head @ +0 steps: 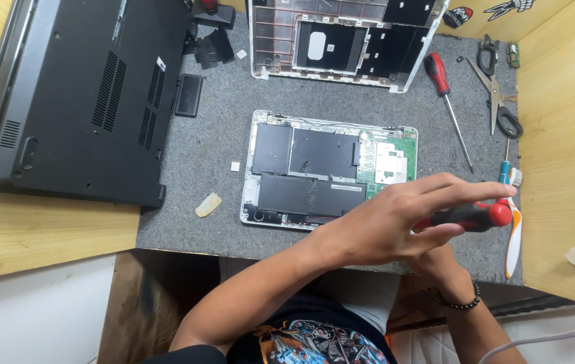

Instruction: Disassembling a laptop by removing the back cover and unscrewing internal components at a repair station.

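Note:
My left hand [395, 222] reaches across from the lower left with its fingers stretched out straight and apart, lying over a red and black screwdriver handle [479, 216]. My right hand [439, 259], with a bead bracelet at the wrist, is mostly hidden beneath the left one and seems to grip that screwdriver from below. Both hands hover at the near right corner of an opened small laptop [321, 168], which lies flat showing black battery cells and a green circuit board [385, 158].
A grey felt mat [213, 141] covers the wooden bench. A large black laptop [78, 94] lies underside up at left. A white laptop shell [348, 40] sits at the back. A red screwdriver [446, 101], scissors [496, 87] and a toothbrush [513, 232] lie at right.

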